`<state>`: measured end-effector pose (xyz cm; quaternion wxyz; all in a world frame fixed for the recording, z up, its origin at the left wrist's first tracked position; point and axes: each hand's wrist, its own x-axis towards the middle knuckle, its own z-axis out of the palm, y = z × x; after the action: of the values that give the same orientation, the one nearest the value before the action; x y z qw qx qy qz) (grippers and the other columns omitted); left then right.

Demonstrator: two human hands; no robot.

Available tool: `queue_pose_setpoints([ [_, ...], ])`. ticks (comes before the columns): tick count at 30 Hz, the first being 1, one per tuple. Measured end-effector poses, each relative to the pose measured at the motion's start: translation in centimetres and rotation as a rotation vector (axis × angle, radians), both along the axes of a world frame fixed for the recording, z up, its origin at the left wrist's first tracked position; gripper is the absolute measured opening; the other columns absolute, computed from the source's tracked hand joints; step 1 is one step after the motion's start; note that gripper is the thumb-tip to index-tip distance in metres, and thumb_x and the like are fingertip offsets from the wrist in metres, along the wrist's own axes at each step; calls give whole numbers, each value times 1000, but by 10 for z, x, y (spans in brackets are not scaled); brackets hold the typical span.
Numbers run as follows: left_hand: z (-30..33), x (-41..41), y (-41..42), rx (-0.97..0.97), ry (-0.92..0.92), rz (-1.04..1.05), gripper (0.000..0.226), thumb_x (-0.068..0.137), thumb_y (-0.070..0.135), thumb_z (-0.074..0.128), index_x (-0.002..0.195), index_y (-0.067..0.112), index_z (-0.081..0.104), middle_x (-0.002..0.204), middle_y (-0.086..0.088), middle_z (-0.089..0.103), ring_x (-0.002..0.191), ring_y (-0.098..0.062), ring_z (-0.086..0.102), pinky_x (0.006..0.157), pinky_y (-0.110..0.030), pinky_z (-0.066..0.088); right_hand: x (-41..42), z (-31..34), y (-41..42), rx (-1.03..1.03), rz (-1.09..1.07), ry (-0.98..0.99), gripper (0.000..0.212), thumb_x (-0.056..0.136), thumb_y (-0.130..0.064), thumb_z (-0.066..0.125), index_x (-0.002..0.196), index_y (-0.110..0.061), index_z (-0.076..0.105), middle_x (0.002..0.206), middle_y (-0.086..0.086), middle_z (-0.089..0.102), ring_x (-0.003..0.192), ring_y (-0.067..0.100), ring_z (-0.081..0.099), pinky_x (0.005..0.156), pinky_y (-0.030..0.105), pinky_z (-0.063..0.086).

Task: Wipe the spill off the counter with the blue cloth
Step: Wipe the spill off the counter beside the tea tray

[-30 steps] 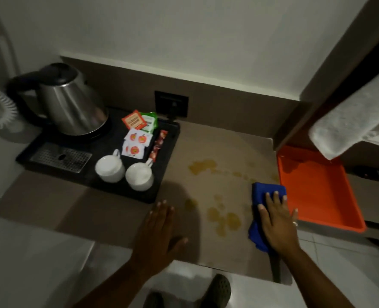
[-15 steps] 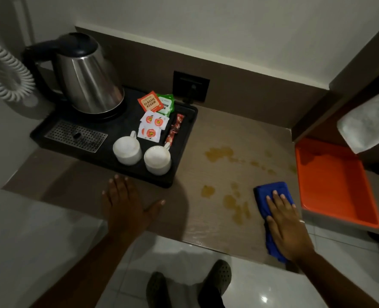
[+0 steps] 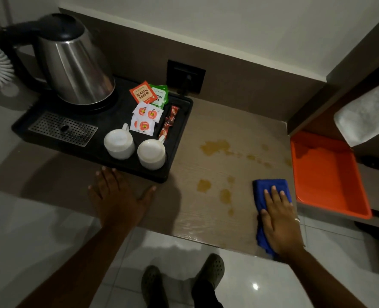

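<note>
A blue cloth [image 3: 269,187] lies on the beige counter [image 3: 206,210] near its right front corner. My right hand [image 3: 278,221] presses flat on the cloth, fingers together, pointing away from me. Yellow-brown spill patches [image 3: 215,146] spread over the counter's middle, with smaller blots [image 3: 204,185] just left of the cloth. My left hand [image 3: 117,196] rests flat on the counter with fingers spread, just in front of the black tray, holding nothing.
A black tray [image 3: 179,138] at the left holds a steel kettle [image 3: 72,67], two upturned white cups [image 3: 119,144], and tea sachets [image 3: 143,94]. An orange tray [image 3: 328,174] sits right of the counter, under a white towel [image 3: 366,114]. A wall socket [image 3: 185,76] is behind.
My left hand has slid left along the counter's front, ending before the black tray. My right hand stays on the blue cloth at the right. The camera has moved closer.
</note>
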<state>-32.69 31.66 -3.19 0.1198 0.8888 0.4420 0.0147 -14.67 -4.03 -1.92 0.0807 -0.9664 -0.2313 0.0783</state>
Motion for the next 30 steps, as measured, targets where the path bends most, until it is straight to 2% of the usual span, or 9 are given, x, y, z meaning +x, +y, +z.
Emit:
queue_pose_setpoints([
  [4, -1, 3, 4, 10, -2, -7, 123, 72, 86, 26, 150, -8, 17, 160, -31, 16, 150, -44, 12, 117, -65, 10, -8, 1, 74, 32, -248, 21, 60, 94, -38, 24, 149, -16, 12, 160, 8, 7, 147, 28, 1, 118, 51, 6],
  [7, -4, 4, -1, 5, 5, -6, 122, 72, 85, 26, 150, -8, 18, 160, -31, 16, 150, -43, 12, 116, -66, 11, -43, -1, 93, 35, 2, 24, 60, 94, -40, 24, 150, -20, 12, 159, 1, 4, 147, 24, 0, 118, 46, 3],
  [11, -7, 2, 1, 9, 23, 3, 122, 72, 87, 23, 150, -6, 17, 160, -29, 16, 150, -42, 12, 116, -65, 11, -51, 0, 37, 20, 269, 26, 61, 93, -44, 26, 149, -27, 12, 158, -1, 11, 147, 22, 3, 117, 51, 13],
  [14, -8, 3, 2, 17, 20, 3, 121, 73, 88, 24, 150, -6, 18, 160, -29, 18, 149, -42, 13, 116, -64, 12, -32, 4, 29, 15, 88, 37, 63, 91, -46, 21, 149, -24, 11, 160, 3, 9, 147, 23, 0, 119, 50, 10],
  [18, -6, 6, 1, 12, 28, 9, 120, 73, 86, 27, 151, -5, 17, 161, -28, 16, 150, -42, 12, 117, -63, 10, -33, 7, 103, -15, -280, 37, 63, 93, -36, 27, 150, -12, 13, 160, 12, 8, 147, 32, 1, 118, 52, 7],
  [19, -5, 5, 1, 7, 35, 9, 120, 73, 86, 27, 151, -5, 16, 161, -27, 15, 150, -41, 11, 117, -63, 9, -41, 7, 122, -8, -282, 56, 63, 94, -34, 30, 150, -12, 11, 160, 13, 6, 147, 32, 1, 118, 52, 5],
  [21, -4, 4, 0, 7, 40, 13, 120, 74, 86, 26, 152, -4, 14, 162, -26, 13, 151, -40, 9, 118, -62, 8, -67, 1, 145, 1, -104, 30, 63, 94, -37, 27, 150, -14, 8, 160, 10, 1, 147, 30, -3, 119, 49, 0],
  [25, -2, 4, 1, 1, 44, 22, 120, 74, 86, 26, 153, -3, 12, 163, -25, 11, 152, -39, 7, 119, -61, 6, -80, 3, 103, 12, 191, 63, 66, 90, -44, 23, 150, -22, 10, 159, 1, 6, 147, 21, -3, 118, 45, 4],
  [30, -6, 2, 3, 4, 22, 12, 121, 73, 88, 25, 152, -3, 12, 163, -25, 12, 151, -39, 8, 118, -62, 7, -33, 11, 49, -15, -18, 52, 71, 88, -47, 21, 150, -16, 8, 160, 12, 1, 147, 28, -5, 119, 50, 6],
])
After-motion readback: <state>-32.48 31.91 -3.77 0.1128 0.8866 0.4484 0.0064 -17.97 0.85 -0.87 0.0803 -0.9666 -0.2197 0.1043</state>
